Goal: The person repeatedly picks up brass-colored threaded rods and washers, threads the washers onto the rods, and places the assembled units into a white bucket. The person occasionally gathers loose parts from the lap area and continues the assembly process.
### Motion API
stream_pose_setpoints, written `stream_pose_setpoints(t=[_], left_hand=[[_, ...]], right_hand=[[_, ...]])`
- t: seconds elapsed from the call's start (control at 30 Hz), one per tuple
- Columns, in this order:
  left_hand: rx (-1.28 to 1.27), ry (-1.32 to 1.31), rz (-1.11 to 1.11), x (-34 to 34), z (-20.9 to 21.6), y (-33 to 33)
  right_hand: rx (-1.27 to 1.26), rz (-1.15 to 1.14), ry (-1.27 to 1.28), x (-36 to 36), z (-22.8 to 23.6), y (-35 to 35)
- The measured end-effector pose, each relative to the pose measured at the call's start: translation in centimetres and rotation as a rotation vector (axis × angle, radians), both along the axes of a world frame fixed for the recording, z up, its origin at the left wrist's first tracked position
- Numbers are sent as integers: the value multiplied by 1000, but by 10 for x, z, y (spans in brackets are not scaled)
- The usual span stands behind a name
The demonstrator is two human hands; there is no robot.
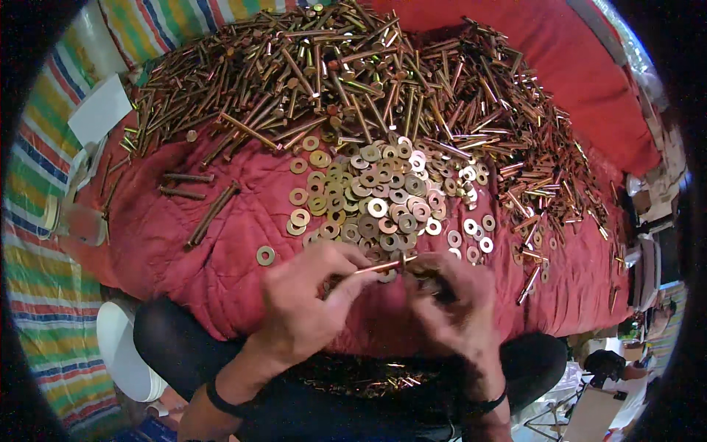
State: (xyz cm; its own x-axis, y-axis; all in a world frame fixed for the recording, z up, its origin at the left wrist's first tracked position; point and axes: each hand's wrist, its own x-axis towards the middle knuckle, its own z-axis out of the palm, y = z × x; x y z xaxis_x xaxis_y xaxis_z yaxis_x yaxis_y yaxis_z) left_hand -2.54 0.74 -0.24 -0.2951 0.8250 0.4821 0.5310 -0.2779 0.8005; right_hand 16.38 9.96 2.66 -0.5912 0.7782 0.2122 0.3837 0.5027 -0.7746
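Note:
A long copper-coloured bolt lies nearly level between my two hands, pinched by the thumb and fingers of my left hand. At the bolt's right end, the fingers of my right hand are closed together and somewhat blurred. A thin bright edge shows there, too small to name. Small dark metal bits seem to sit in the curl of both hands. Just beyond my fingers spreads a heap of flat brass-coloured washers, and one loose washer lies left of my left hand.
A big pile of long bolts covers the far side of the red quilted cloth. Shorter bolts are heaped to the right. Several loose bolts lie at left, near a clear jar. A white bucket stands beside my leg.

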Motion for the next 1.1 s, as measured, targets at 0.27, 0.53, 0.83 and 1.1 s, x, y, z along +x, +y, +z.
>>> stream_pose_setpoints(t=[0.27, 0.53, 0.83, 1.1], left_hand=[[-209, -845, -178, -7, -1, 0], [-204, -981, -212, 15, -13, 5], [-214, -1098, -220, 19, -15, 1], [-126, -1117, -186, 8, -13, 2]], right_hand=[[-720, -82, 1066, -1, -12, 18], [-726, -38, 1328, -17, -33, 23], [-903, -48, 1423, -19, -29, 23], [-691, -184, 995, -16, -19, 20]])
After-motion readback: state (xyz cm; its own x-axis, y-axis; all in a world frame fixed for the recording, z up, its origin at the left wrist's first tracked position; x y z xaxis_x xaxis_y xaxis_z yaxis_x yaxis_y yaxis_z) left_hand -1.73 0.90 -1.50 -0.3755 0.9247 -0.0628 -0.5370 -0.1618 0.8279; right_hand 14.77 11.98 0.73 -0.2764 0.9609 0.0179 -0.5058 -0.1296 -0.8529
